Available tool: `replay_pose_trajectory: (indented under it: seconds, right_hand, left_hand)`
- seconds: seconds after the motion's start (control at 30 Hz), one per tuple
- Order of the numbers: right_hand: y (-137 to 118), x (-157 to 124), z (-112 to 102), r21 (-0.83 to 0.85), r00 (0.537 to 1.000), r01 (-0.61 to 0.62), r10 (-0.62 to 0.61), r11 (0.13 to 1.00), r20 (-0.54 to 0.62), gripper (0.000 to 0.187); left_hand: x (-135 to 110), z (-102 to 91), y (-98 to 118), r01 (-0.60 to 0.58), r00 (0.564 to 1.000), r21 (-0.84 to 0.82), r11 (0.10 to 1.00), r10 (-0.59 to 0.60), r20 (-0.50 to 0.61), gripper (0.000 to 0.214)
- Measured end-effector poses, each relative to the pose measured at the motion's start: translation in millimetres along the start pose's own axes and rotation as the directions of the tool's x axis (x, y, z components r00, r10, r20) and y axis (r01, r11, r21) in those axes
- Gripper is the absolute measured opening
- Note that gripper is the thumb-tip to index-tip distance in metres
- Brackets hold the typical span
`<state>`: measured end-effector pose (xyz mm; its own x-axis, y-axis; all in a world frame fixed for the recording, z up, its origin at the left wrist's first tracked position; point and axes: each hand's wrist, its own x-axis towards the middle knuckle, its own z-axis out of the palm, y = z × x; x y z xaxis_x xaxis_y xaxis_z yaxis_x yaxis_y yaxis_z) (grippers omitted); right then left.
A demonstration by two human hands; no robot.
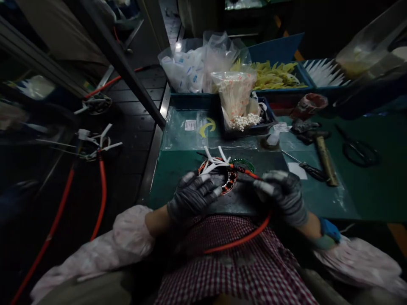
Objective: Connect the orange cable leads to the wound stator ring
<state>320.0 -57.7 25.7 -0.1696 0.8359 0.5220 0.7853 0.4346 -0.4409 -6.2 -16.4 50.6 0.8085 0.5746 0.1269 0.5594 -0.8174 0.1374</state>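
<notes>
A ring-shaped motor stator (229, 183), with orange and black windings, lies on the dark work surface in front of me. Several white sleeves (212, 163) branch out from its upper side. My left hand (193, 195), in a grey glove with pale fingertips, curls over the ring's left and lower rim and holds it. A red-orange cable (251, 173) runs from the ring to the right. Around this cable the gloved fingers of my right hand (284, 194) are closed. Beyond that hand the cable (241, 240) loops down over my checked apron. A green ring (244, 164) shows partly behind the stator.
Behind the stator a tray (270, 123) bears a bag of white sticks (237, 97). Blue bins hold yellow pieces (276, 75) and white pieces (326, 73). Right lie a screwdriver (313, 171), a hammer (326, 159) and scissors (359, 150). A metal post (117, 59) rises left.
</notes>
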Motion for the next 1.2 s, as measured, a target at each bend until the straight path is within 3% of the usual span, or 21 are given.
replay_pose_trajectory:
  seconds: [0.07,0.17,0.27,0.33,0.4,0.47,0.63,0.8,0.93,1.0,1.1,1.2]
  right_hand:
    - [-8.2,2.1,3.7,-0.012,0.986,0.141,-0.139,0.99,0.091,0.024]
    - [-13.0,6.9,2.1,0.048,0.955,0.232,-0.237,0.972,0.178,0.026]
    - [-6.3,21.8,-6.0,0.034,0.989,0.142,-0.143,0.989,0.021,0.017]
    - [0.9,39.4,-9.8,0.026,0.996,0.087,-0.086,0.996,-0.039,0.022]
    - [8.9,58.5,-9.2,0.077,0.989,0.127,-0.132,0.989,0.065,0.03]
    - [17.5,72.2,-4.7,0.135,0.968,0.154,-0.177,0.979,0.18,0.034]
    - [34.9,63.2,8.0,0.277,0.973,0.006,-0.069,0.961,0.219,0.037]
    - [27.5,41.0,8.4,0.413,0.973,-0.198,0.129,0.889,0.19,0.03]
    - [7.1,32.0,-1.7,0.342,0.952,-0.19,0.088,0.92,0.292,0.036]
    - [-5.2,24.2,-6.5,0.189,0.967,-0.138,0.091,0.972,0.24,0.036]
    - [-19.6,19.0,-15.1,-0.024,0.996,-0.087,0.088,0.996,0.022,0.027]
    - [-19.9,33.8,-28.4,-0.025,0.998,0.01,-0.011,1.0,-0.06,0.028]
  left_hand:
    - [-3.5,-0.1,1.6,0.004,1.0,0.007,1.0,-0.004,-0.008,0.046]
    - [1.7,-7.3,-5.6,-0.073,0.996,0.021,0.997,0.072,0.043,0.036]
    - [17.2,-24.9,-17.3,-0.161,0.987,0.013,0.987,0.161,0.015,0.026]
    - [34.3,-38.3,-22.3,-0.138,0.99,0.022,0.99,0.138,-0.039,0.033]
    - [56.5,-47.9,-24.5,-0.071,0.996,0.04,0.997,0.073,-0.053,0.049]
    - [80.5,-52.0,-25.5,-0.029,1.0,0.038,0.999,0.029,0.01,0.062]
    - [122.9,-52.4,-29.9,-0.023,0.978,-0.041,0.999,0.031,0.206,0.051]
    - [133.5,-53.2,-31.4,-0.092,0.971,-0.027,0.995,0.096,0.217,0.034]
    - [123.0,-46.3,-35.1,-0.138,0.975,-0.066,0.988,0.147,0.168,0.033]
    - [114.5,-41.7,-37.1,-0.139,0.985,-0.086,0.987,0.147,0.094,0.032]
    - [107.5,-38.6,-38.6,-0.154,0.988,-0.111,0.982,0.155,-0.003,0.031]
    - [113.3,-41.8,-40.8,-0.159,0.987,-0.176,0.971,0.159,-0.018,0.03]
